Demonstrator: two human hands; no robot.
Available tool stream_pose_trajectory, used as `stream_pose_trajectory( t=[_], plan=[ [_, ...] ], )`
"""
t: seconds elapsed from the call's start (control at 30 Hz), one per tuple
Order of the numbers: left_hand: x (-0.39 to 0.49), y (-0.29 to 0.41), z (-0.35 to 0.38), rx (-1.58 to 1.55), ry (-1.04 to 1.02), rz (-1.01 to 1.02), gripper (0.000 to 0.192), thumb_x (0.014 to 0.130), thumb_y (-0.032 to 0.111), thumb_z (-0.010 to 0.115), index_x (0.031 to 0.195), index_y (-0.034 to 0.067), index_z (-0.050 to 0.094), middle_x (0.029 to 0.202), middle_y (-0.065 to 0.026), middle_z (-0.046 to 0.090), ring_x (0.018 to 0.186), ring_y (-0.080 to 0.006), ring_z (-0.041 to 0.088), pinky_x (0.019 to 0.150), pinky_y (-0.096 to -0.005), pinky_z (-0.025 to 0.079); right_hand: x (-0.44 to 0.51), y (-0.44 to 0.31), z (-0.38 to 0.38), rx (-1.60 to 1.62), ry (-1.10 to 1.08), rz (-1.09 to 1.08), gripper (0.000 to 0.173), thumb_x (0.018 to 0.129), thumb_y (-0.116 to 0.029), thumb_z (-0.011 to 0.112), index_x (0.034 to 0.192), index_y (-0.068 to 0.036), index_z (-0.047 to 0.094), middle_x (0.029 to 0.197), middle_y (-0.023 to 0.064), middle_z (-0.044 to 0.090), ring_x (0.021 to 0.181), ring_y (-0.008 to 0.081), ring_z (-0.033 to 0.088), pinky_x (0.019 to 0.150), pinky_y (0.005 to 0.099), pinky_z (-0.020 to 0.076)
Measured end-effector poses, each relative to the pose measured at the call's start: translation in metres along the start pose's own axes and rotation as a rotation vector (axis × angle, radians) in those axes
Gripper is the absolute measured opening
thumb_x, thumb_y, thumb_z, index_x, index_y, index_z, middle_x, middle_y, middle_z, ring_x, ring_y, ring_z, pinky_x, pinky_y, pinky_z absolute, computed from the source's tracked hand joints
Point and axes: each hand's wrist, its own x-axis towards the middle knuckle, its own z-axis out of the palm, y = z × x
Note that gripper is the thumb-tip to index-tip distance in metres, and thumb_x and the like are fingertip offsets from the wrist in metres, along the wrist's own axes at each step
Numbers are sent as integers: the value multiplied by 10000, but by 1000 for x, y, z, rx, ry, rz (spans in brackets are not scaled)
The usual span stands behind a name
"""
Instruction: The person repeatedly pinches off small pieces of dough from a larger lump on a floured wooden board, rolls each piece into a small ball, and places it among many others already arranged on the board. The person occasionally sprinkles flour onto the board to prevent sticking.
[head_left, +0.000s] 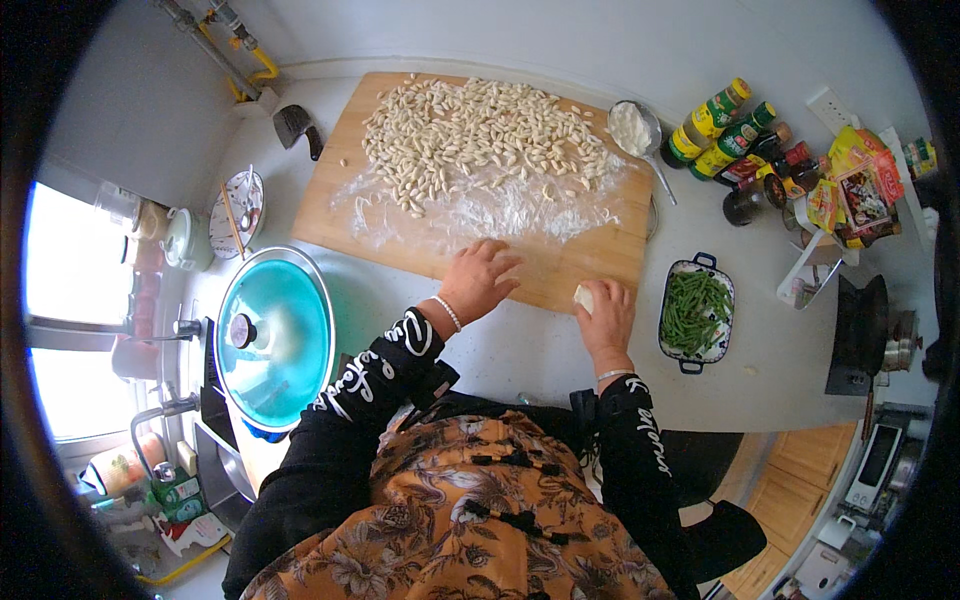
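My right hand (609, 319) grips a pale lump of dough (583, 298) at the near right corner of the wooden board (322, 217). My left hand (480, 279) hovers at or rests on the board's near edge, fingers apart and nothing in them; whether it touches the wood I cannot tell. Across the far half of the board lie many small, shell-like dough pieces (480, 124). White flour (517, 217) is smeared between them and my hands. A metal ladle of flour (630, 129) stands by the board's far right corner.
To the right is a dish of cut green beans (696, 311); behind it, several sauce bottles (709, 124). On the left are a cleaver (294, 127), a plate with chopsticks and a spoon (237, 214), and a teal bowl under a glass lid (277, 345). A sink (225, 457) adjoins.
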Motion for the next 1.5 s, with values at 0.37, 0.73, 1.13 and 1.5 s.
stream_pose_trajectory(
  t=[0.37,0.73,1.13,1.5],
  plan=[
    [4,-27,34,79,46,-162,944,675,450,799,1453,153,354,1497,-137,346,1411,-366,265,1140,-544,219,-4,0,2,6,42,13,395,737,-218,756,1109,-179,628,1111,91,571,1089,311,513,936,454,406],
    [32,-40,26,182,67,-205,908,706,410,790,1459,153,352,1487,-118,367,1400,-345,294,1130,-552,235,0,1,-1,32,49,14,360,734,-222,755,1073,-167,647,1073,90,571,1037,317,516,891,440,431],
    [2,-39,19,69,65,315,302,762,198,669,1055,131,638,1115,-112,549,1090,-329,507,935,-458,401,1,0,1,22,70,23,364,731,-227,759,1069,-172,639,1081,85,571,1056,313,517,901,436,432],
    [34,-43,3,27,312,-73,448,758,80,666,1200,131,611,1019,-128,572,965,-324,555,820,-434,455,3,-2,-2,8,59,19,364,736,-220,754,1074,-163,633,1092,86,575,1068,311,515,908,442,427]
  ],
)
